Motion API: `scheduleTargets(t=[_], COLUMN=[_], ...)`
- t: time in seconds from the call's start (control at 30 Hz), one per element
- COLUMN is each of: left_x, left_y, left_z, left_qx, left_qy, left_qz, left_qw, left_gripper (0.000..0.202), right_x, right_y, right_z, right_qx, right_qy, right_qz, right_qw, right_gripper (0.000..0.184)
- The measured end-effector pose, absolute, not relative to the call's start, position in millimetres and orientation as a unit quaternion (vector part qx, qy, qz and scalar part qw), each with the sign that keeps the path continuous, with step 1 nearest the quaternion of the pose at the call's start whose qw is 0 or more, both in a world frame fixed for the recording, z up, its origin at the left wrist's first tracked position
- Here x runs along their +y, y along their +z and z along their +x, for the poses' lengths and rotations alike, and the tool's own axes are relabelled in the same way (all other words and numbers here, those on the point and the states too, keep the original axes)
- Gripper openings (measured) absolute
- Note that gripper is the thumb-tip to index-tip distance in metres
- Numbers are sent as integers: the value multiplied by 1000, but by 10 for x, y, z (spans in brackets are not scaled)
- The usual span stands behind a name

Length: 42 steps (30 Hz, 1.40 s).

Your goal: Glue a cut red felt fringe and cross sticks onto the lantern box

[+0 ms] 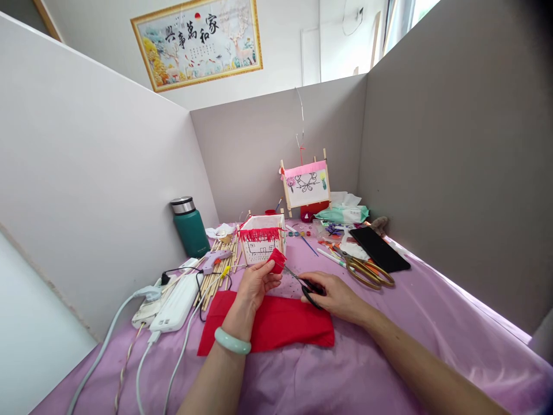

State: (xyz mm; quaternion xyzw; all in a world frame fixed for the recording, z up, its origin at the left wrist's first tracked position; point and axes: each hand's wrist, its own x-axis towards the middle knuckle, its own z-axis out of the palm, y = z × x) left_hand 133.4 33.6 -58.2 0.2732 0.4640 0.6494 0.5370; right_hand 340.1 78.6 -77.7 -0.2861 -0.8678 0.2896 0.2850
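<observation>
Two hands work close together above a red sheet (pixel 268 325). The left hand (pixel 258 283) pinches a small red scrap (pixel 277 260) between thumb and fingers, while the right hand (pixel 336 297) is clamped on black-handled scissors (pixel 311 290), blades reaching toward the scrap. A slip of the blades could nick the left fingers, or the scrap could tear. Both forearms angle inward, wrists low, a pale green bangle (pixel 232 340) on the left.
</observation>
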Motion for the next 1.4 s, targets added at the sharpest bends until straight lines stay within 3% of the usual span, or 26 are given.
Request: scheduleTargets(t=[1.4], left_x=[373], left_y=[-633], left_z=[1312], left_qx=[477], left_qy=[637], left_qz=[275], left_qw=[540], left_gripper=[6], right_x=[833], right_y=[-851], right_z=[3396], right_qx=[-858], right_qy=[325], right_qz=[-270], right_qw=[293], right_gripper=[34])
